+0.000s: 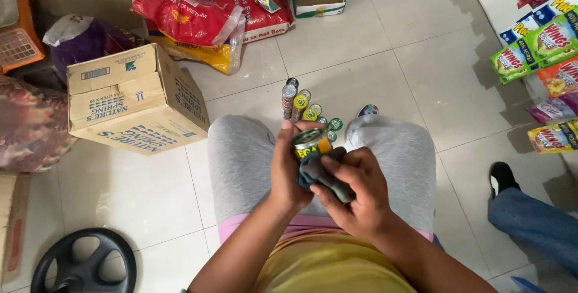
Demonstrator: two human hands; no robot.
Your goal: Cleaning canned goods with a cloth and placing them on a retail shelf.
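Above my lap, my left hand grips a small tin can, while my right hand is closed on a dark cloth pressed against the can's side. Just beyond the can, more cans stand on the tiled floor; a cardboard box sits left of it.

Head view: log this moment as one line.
left hand: holds can | right hand: presses dark cloth on can | floor: row of cans ahead
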